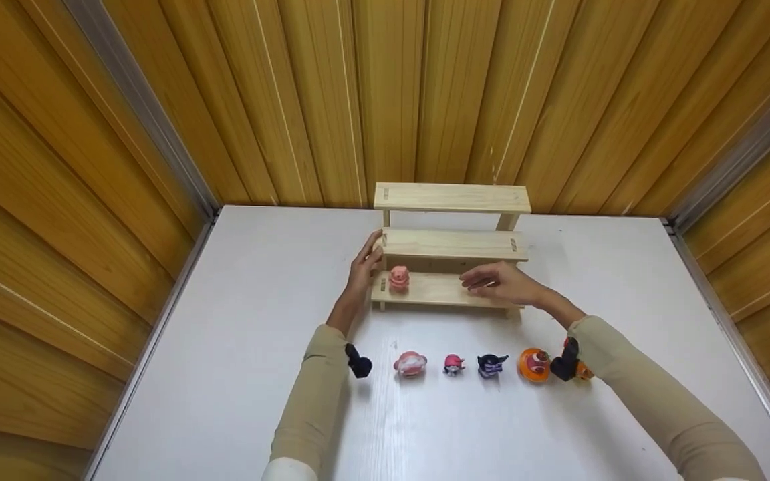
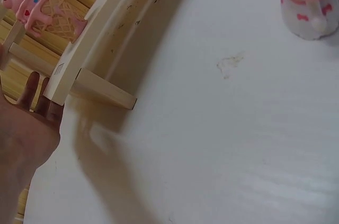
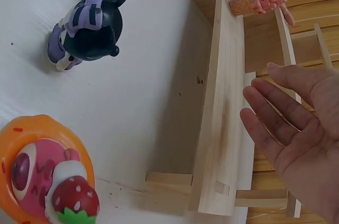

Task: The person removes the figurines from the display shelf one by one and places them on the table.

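A three-tier wooden shelf [image 1: 452, 244] stands on the white table. My left hand [image 1: 362, 262] rests at its left end, fingertips right at the middle tier's edge. On the bottom tier, near the left end, stands a pink bear ice-cream-cone figurine [image 1: 399, 279], showing a waffle cone in the left wrist view. My right hand [image 1: 502, 283] hovers over the right part of that bottom tier, its fingers [image 3: 273, 110] extended with nothing held. In the right wrist view its palm faces the shelf, apart from the figurine.
In front of the shelf stand a pink-and-white figurine [image 1: 411, 364], a small pink-red figurine [image 1: 454, 365], a black-and-purple figurine [image 1: 491, 365] and an orange ring figurine with a strawberry [image 1: 534, 365]. Another orange figurine [image 1: 584, 371] is partly hidden by the right wrist camera. Wood-panel walls enclose the table.
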The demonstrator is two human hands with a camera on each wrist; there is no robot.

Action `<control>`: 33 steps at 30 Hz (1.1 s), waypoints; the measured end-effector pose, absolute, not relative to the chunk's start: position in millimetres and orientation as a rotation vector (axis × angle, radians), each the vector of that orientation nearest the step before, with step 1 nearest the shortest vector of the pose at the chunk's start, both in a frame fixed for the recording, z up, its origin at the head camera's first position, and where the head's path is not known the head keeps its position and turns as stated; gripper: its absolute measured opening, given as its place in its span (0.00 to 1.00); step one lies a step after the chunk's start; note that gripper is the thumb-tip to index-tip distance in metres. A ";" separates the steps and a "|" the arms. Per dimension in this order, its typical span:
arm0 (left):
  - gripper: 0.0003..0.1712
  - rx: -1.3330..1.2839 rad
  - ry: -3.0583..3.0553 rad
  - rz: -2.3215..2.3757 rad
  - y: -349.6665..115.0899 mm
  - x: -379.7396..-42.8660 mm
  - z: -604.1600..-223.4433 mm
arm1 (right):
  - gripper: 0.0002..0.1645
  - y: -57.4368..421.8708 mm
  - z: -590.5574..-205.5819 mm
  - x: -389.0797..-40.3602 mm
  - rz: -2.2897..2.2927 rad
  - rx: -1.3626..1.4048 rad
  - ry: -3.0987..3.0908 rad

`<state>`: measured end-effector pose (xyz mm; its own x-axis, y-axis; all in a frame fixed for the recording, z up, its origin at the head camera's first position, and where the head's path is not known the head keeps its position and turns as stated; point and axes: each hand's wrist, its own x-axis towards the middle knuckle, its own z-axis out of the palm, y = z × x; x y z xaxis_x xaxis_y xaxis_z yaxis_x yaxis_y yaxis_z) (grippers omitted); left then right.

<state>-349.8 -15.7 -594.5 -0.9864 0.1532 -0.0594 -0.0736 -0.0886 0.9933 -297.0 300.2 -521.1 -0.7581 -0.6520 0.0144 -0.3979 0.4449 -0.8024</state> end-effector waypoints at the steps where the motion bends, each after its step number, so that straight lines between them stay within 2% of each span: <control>1: 0.30 0.089 2.006 2.211 -15.9 -349.8 -594.5 | 0.19 297.9 -521.5 -296.6 -1.219 -0.905 2.399; 17: 0.31 0.108 1.999 2.200 -14.5 -349.0 -595.1 | 0.20 263.3 -520.7 -303.6 -1.288 -0.938 2.399; 33: 0.31 0.122 2.018 2.212 -17.3 -349.8 -591.1 | 0.25 216.3 -524.8 -309.6 -1.440 -0.839 2.364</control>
<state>-349.8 -17.3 -591.1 -0.9863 0.1608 -0.0372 -0.0518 -0.0874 0.9948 -309.6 216.3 -524.8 -0.8036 -0.5893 0.0830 -0.3442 0.3464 -0.8727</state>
